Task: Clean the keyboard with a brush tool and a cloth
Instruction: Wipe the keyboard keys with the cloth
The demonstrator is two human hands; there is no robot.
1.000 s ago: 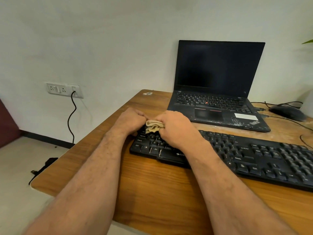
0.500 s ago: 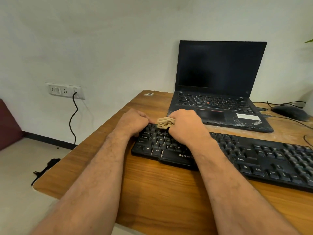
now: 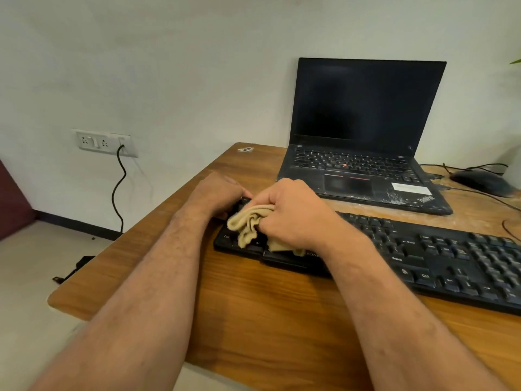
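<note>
One keyboard (image 3: 423, 255) lies before one laptop (image 3: 363, 142), its left end gripped by the left hand (image 3: 218, 193) while the right hand (image 3: 296, 213) bunches one cloth (image 3: 248, 221) over the keys.

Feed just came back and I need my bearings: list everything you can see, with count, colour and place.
keyboard: 1, black, on the table, front right
cloth: 1, beige, bunched on the keyboard's left end
laptop: 1, black, open, screen dark, behind the keyboard
mouse: 1, dark, far right of the table
cables: a few, black, by the mouse
table: 1, brown wood
sticker: 1, white, far left corner of the table
wall socket: 1, white, on the wall at left
power cord: 1, black, hanging from the socket
brush: none in view
left hand: 1, gripping the keyboard's left end
right hand: 1, holding the cloth
</note>
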